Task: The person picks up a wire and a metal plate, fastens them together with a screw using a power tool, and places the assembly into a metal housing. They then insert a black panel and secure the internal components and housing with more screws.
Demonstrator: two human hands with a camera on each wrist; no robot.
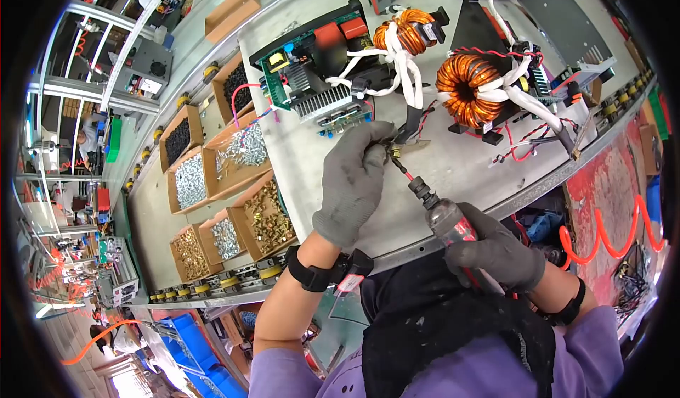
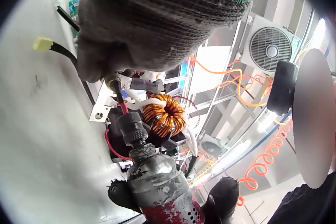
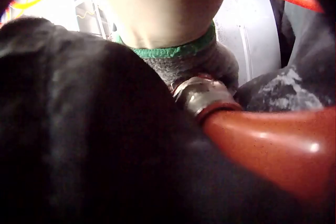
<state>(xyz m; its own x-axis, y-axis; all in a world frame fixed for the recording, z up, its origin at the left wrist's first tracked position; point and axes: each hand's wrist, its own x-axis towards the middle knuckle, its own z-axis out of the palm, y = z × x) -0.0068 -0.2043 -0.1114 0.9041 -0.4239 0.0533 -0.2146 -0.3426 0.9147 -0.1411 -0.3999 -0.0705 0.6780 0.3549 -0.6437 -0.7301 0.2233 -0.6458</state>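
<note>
My gloved right hand [image 1: 496,250] grips a worn power screwdriver [image 1: 448,222], its bit pointing up-left at a small brass-coloured fastener [image 1: 394,153]. The gloved left hand [image 1: 354,182] pinches that fastener and a metal terminal beside the black-sleeved cable end [image 1: 411,123]. In the left wrist view the bit of the screwdriver [image 2: 155,174] meets the fastener [image 2: 111,80] under the left hand [image 2: 142,24]. White cables run from there to a copper coil [image 1: 407,33] by the green circuit board [image 1: 280,82]. The right wrist view shows part of the right glove [image 3: 220,64] and a red hose [image 3: 273,145].
A larger copper coil [image 1: 467,90] and a grey metal panel [image 1: 567,26] lie to the right on the white worktop [image 1: 297,178]. Cardboard bins of screws [image 1: 190,182] and brass hardware [image 1: 265,221] stand at the left. A coiled orange hose [image 1: 609,245] hangs at the right.
</note>
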